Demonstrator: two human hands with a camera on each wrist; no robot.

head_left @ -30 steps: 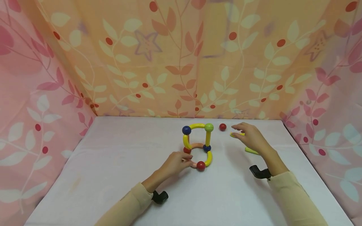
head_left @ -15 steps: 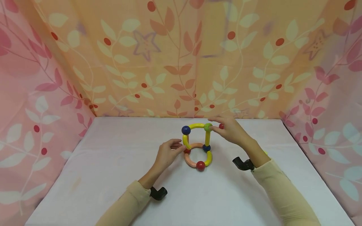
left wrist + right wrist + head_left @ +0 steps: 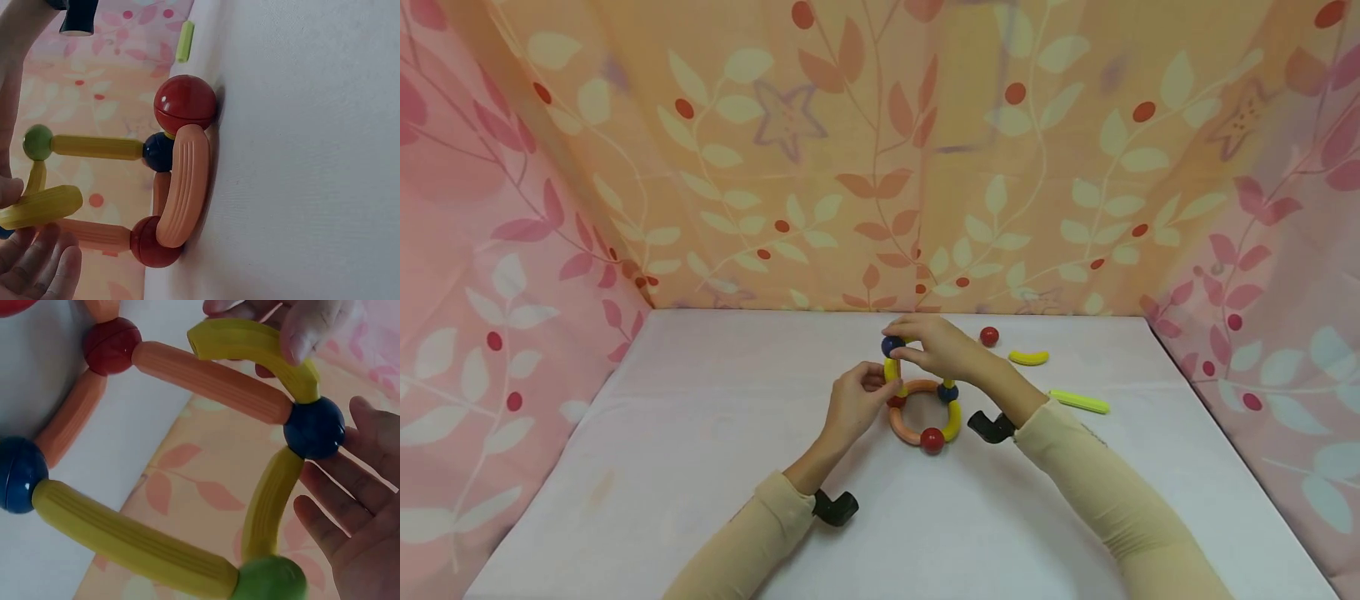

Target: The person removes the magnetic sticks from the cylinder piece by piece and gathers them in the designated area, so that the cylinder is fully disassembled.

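A magnetic stick-and-ball frame stands on the table, its base a ring of curved orange sticks (image 3: 187,187), a yellow curved stick (image 3: 953,421), red balls (image 3: 932,440) and a blue ball (image 3: 948,392). Two uprights, one yellow (image 3: 131,537) and one orange (image 3: 212,381), rise from it. My left hand (image 3: 852,404) pinches a yellow curved stick (image 3: 256,347) that hangs from the upper blue ball (image 3: 314,428). My right hand (image 3: 942,346) grips that blue ball between thumb and fingers. In the head view the right hand hides the green ball (image 3: 272,579) and the top yellow stick (image 3: 272,503).
Right of the frame lie a loose red ball (image 3: 989,337), a yellow curved stick (image 3: 1028,358) and a straight green stick (image 3: 1078,402). White cloth covers the table (image 3: 700,467). Patterned curtains (image 3: 880,167) enclose its back and sides.
My right hand has moved left from the loose pieces, past the green ball, to the upper blue ball. My left hand has risen from the base ring to the hanging yellow stick.
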